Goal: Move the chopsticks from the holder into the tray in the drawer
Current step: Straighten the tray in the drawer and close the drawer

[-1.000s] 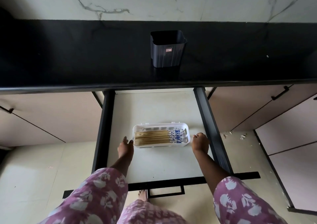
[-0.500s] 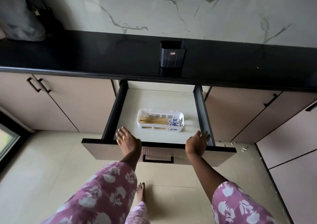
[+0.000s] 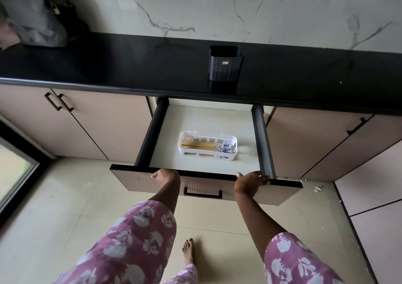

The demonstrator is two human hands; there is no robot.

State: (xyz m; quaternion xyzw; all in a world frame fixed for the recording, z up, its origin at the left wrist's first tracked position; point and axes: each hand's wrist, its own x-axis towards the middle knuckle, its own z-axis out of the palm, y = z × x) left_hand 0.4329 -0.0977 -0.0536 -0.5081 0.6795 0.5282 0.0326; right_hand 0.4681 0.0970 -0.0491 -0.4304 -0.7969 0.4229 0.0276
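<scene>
The chopsticks [image 3: 206, 147] lie as 1 flat bundle in the white tray [image 3: 189, 153], which sits on the floor of the open drawer [image 3: 204, 118]. The dark holder [image 3: 225, 66] on the tabletop [image 3: 108, 66] looks empty, so the transfer seems done. Both hands are on the drawer's front rim. The right hand [image 3: 252, 180] lies over it with fairly straight fingers, an open grip; the left hand [image 3: 166, 176] hides its fingers, so I cannot tell its grip. The sticks look light, stiff, smooth and prone to roll, so any further pick is best pinched across the bundle's middle.
</scene>
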